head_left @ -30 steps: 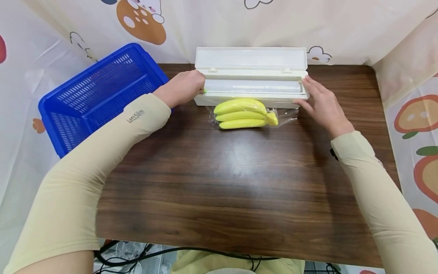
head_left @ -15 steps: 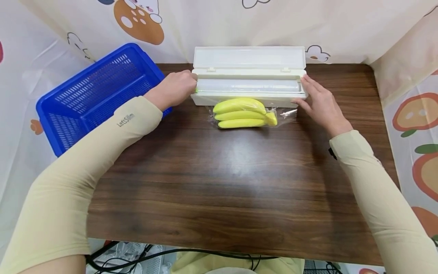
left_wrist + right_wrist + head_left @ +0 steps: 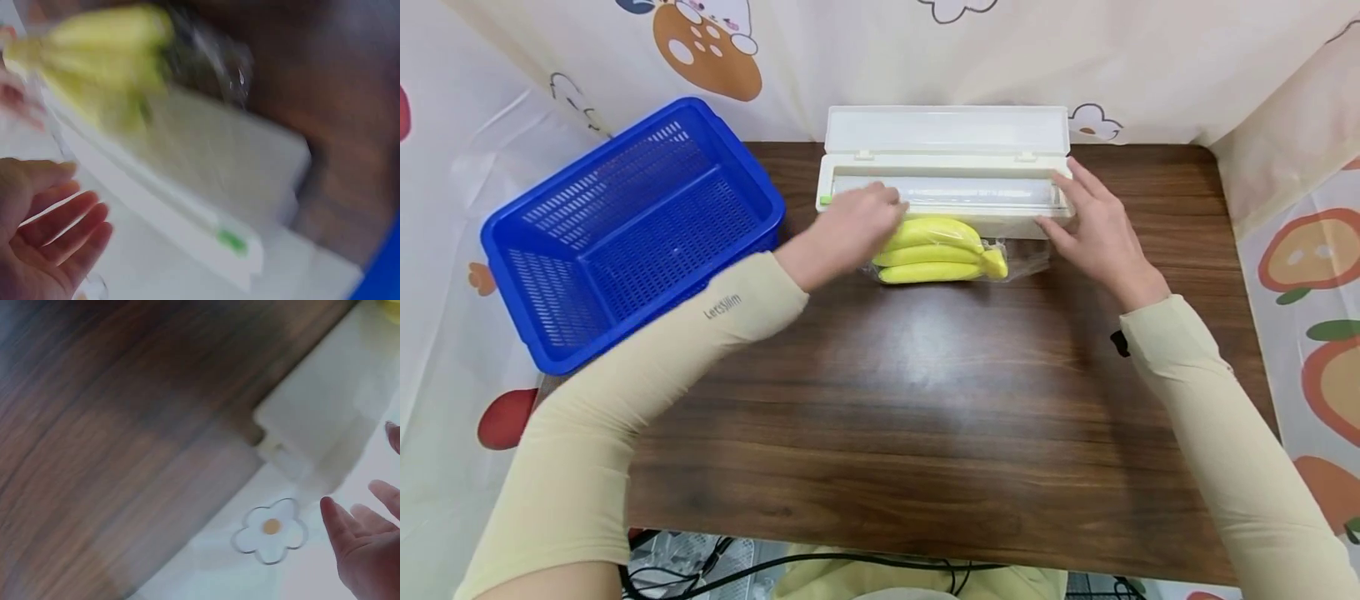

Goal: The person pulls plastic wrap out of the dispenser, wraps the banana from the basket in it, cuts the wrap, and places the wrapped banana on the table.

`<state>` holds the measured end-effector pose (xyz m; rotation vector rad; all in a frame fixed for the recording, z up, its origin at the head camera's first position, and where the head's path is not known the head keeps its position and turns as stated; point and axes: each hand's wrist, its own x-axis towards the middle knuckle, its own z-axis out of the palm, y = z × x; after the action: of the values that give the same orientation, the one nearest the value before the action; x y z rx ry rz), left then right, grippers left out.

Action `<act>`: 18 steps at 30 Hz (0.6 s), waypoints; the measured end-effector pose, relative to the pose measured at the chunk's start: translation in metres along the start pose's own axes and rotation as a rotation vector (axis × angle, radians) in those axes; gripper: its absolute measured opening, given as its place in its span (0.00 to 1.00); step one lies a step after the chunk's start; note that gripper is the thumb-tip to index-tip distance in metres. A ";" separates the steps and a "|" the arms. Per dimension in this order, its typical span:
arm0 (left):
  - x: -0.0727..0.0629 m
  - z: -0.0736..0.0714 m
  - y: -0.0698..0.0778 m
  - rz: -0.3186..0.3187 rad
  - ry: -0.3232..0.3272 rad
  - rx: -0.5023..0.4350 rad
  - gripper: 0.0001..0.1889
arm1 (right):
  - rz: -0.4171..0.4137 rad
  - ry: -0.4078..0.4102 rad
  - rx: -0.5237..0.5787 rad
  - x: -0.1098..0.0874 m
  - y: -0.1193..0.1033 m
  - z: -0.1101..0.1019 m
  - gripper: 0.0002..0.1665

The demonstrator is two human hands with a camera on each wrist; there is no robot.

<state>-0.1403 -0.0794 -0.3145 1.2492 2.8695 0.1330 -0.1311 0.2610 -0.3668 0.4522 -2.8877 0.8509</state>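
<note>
A white cling film dispenser (image 3: pixel 1011 225) sits at the table's back, its translucent lid (image 3: pixel 947 130) raised and a film roll (image 3: pixel 970 192) inside. At its left end is a green slider (image 3: pixel 826 200). A bunch of yellow bananas (image 3: pixel 928 254) lies against the front under clear film. My left hand (image 3: pixel 859 223), blurred, hovers over the dispenser's front left of the bananas; in the left wrist view its fingers (image 3: pixel 75 215) are loosely bent and hold nothing. At the dispenser's right end my right hand (image 3: pixel 1101 242) has its fingers spread; contact is unclear.
A blue perforated basket (image 3: pixel 775 208) stands at the left of the brown wooden table (image 3: pixel 917 417). Patterned curtains (image 3: pixel 1150 67) rise behind and at both sides. Black cables (image 3: pixel 820 557) run below the front edge.
My left hand has left the dispenser's left end by the green slider and moved right toward the bananas. My right hand has stayed near the right end.
</note>
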 end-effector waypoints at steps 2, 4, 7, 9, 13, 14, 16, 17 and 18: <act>-0.002 0.013 0.014 0.061 0.079 0.004 0.12 | -0.025 0.038 0.008 -0.002 -0.009 -0.001 0.29; -0.004 0.026 0.025 0.106 0.157 0.030 0.12 | -0.044 0.070 0.004 -0.003 -0.018 -0.001 0.23; -0.005 0.045 0.037 0.119 0.261 0.113 0.15 | -0.048 0.093 -0.006 -0.007 -0.032 -0.001 0.14; -0.004 0.052 0.043 0.101 0.289 0.149 0.17 | -0.028 0.085 0.002 -0.008 -0.041 -0.001 0.12; 0.002 0.060 0.052 0.051 0.273 0.143 0.19 | -0.021 0.075 0.067 -0.010 -0.058 0.001 0.11; 0.003 0.061 0.054 0.041 0.256 0.132 0.19 | -0.031 0.077 0.087 -0.011 -0.062 0.002 0.11; 0.007 0.064 0.057 0.023 0.227 0.107 0.19 | -0.058 0.080 0.113 -0.013 -0.070 0.006 0.11; 0.009 0.065 0.058 0.015 0.210 0.094 0.19 | -0.073 0.082 0.119 -0.014 -0.074 0.008 0.10; 0.010 0.067 0.060 0.005 0.187 0.078 0.20 | -0.087 0.080 0.120 -0.016 -0.077 0.010 0.10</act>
<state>-0.1008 -0.0266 -0.3760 1.3241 3.0575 0.1465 -0.0926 0.1981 -0.3389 0.5367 -2.7333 1.0070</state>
